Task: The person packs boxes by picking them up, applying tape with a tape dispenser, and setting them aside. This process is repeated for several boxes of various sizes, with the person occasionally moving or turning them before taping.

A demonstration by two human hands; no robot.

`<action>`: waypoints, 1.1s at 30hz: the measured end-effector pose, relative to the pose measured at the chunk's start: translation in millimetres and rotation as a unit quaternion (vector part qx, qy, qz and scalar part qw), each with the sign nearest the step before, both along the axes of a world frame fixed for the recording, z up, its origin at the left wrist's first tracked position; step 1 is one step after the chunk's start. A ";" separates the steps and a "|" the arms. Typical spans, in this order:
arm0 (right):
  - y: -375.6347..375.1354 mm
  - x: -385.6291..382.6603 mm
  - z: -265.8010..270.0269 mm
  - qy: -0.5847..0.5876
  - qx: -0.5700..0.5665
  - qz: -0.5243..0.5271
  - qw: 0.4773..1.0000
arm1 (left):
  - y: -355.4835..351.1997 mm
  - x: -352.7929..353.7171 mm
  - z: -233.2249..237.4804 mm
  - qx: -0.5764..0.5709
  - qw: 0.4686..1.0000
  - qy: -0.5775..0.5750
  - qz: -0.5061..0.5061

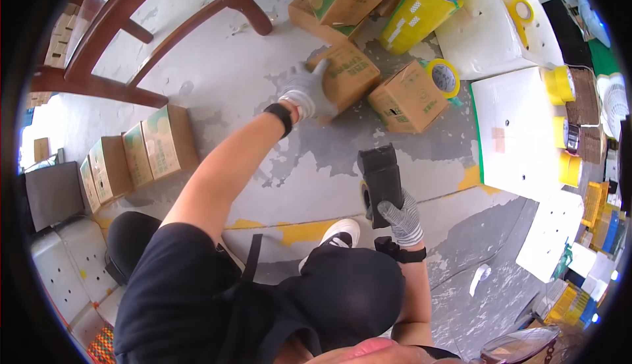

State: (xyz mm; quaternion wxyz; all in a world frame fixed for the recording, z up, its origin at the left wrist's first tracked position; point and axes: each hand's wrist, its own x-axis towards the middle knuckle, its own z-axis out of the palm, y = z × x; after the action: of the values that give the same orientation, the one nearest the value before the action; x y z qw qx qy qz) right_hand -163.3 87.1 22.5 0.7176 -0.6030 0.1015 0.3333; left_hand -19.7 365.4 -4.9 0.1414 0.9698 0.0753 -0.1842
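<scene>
My left hand (308, 92), in a grey glove, spans the near left end of a small brown cardboard box (352, 74), with fingers against its side and corner. A second cardboard box (409, 98) stands just right of it. My right hand (400, 219), in a striped grey glove, is wrapped round the lower part of a black tape dispenser (380, 176). A tape roll shows partly at the dispenser's left side. Beside the second box lies a yellow tape roll (443, 79).
More cardboard boxes (339, 1) and a stack of yellow tape (420, 13) are at the top. White foam boxes (517, 133) with tape rolls line the right. Upright boxes (161, 143) and a brown wooden frame (178, 34) are on the left.
</scene>
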 end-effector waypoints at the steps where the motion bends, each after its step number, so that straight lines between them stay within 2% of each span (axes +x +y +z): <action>1: -1.5 3.9 1.9 -0.011 0.001 0.020 1.000 | 9.7 -12.1 -7.8 -0.049 0.998 -0.025 0.035; 2: -1.5 4.7 2.1 -0.019 0.003 0.041 0.999 | 20.9 -27.8 -22.0 -0.049 0.998 -0.017 0.042; 3: -2.7 7.3 -1.9 -0.050 -0.010 0.064 0.997 | 34.8 -46.6 -40.9 -0.328 0.937 0.017 0.116; 4: -1.1 8.8 -1.3 -0.039 -0.009 0.073 0.997 | 47.3 -68.3 -59.9 -0.579 0.793 0.045 0.184; 5: 1.9 13.3 1.0 -0.048 -0.002 0.106 0.993 | 56.4 -92.6 -76.4 -0.604 0.756 0.108 0.226; 6: 5.8 17.4 1.0 -0.056 0.006 0.142 0.988 | 60.0 -110.9 -85.6 -0.658 0.681 0.164 0.276; 8: 11.4 25.1 -4.5 -0.052 -0.008 0.188 0.981 | 61.3 -137.6 -104.2 -0.605 0.753 0.071 0.251; 9: 14.5 27.5 -5.0 -0.056 -0.021 0.220 0.974 | 60.2 -143.3 -96.1 -0.607 0.747 0.067 0.261; 11: 27.2 33.2 -0.9 -0.054 -0.037 0.261 0.963 | 58.2 -144.3 -53.8 -0.383 0.902 -0.065 0.190; 12: 38.0 38.6 7.0 -0.073 -0.043 0.274 0.958 | 57.7 -143.3 -27.7 -0.385 0.898 -0.062 0.203; 14: 51.6 43.2 11.8 -0.088 -0.048 0.297 0.950 | 56.8 -136.5 15.7 -0.416 0.887 0.016 0.201; 15: 58.1 44.6 11.4 -0.087 -0.052 0.308 0.946 | 59.9 -137.8 14.2 -0.419 0.868 0.097 0.247; 16: 63.4 51.4 12.6 -0.091 -0.055 0.319 0.942 | 61.8 -138.8 16.5 -0.421 0.866 0.089 0.254; 17: 70.4 57.7 12.5 -0.096 -0.053 0.325 0.939 | 63.7 -140.2 18.9 -0.550 0.758 0.137 0.323; 18: 77.1 60.8 14.2 -0.121 -0.061 0.342 0.930 | 64.6 -142.3 18.9 -0.661 0.622 0.184 0.378; 19: 83.1 63.3 15.8 -0.145 -0.070 0.356 0.920 | 65.8 -144.4 10.4 -0.732 0.551 0.182 0.358; 20: 88.8 67.1 17.6 -0.145 -0.070 0.357 0.920 | 66.3 -143.3 6.6 -0.732 0.550 0.181 0.359; 22: 99.9 71.9 21.7 -0.156 -0.111 0.369 0.910 | 62.9 -140.6 6.7 -0.756 0.553 0.110 0.333; 24: 96.3 71.9 18.2 -0.184 -0.117 0.350 0.911 | 67.6 -128.8 -19.0 -0.715 0.624 0.062 0.308; 25: 83.7 67.1 18.9 -0.142 -0.151 0.360 0.910 | 67.0 -124.3 -17.6 -0.579 0.757 0.025 0.302; 26: 71.7 62.8 19.6 -0.102 -0.182 0.368 0.906 | 70.3 -116.6 -17.4 -0.420 0.863 -0.014 0.279; 28: 36.8 49.8 27.6 -0.197 -0.238 0.389 0.868 | 95.8 -98.7 -28.8 -0.383 0.866 0.053 0.316; 29: 16.0 44.1 18.4 -0.129 -0.222 0.358 0.897 | 102.8 -94.5 -41.1 -0.417 0.840 0.067 0.339; 30: 8.1 36.2 12.0 -0.057 -0.205 0.326 0.921 | 95.2 -93.3 -48.0 -0.414 0.843 0.078 0.335; 32: -1.3 26.9 -7.2 -0.074 -0.224 0.323 0.916 | 73.2 -91.6 -60.4 -0.332 0.898 0.051 0.284; 33: -0.1 30.9 -16.0 -0.107 -0.244 0.329 0.906 | 67.3 -88.9 -83.4 -0.304 0.906 0.107 0.275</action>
State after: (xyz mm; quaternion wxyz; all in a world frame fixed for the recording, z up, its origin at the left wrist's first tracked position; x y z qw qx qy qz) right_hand -132.4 87.0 6.5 0.4042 -0.7903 -0.1019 0.4490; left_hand -108.7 432.7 -88.2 0.4653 0.7954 0.2936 -0.2542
